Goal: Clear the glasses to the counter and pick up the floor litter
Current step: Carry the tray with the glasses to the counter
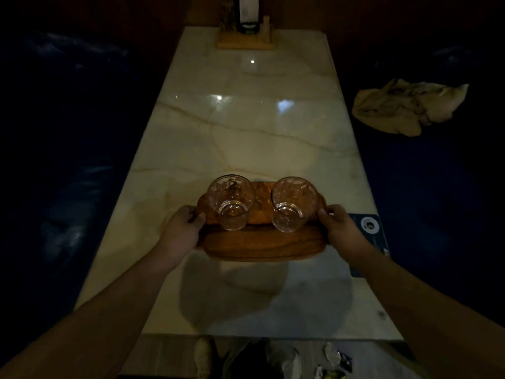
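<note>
A wooden tray (262, 243) is held just above the near part of a pale marble table (246, 138); its shadow falls on the tabletop below. Two clear glasses stand upright on it, the left glass (231, 205) and the right glass (293, 205). My left hand (181, 228) grips the tray's left end and my right hand (340, 224) grips its right end. On the floor by the table's near edge lie bits of litter: a crumpled wrapper (332, 361) and a pale scrap (203, 356).
Dark blue bench seats run along both sides of the table. A crumpled beige cloth (407, 108) lies on the right seat. A wooden stand with a bottle (246, 31) sits at the table's far end. A dark blue card (370, 239) lies by my right hand.
</note>
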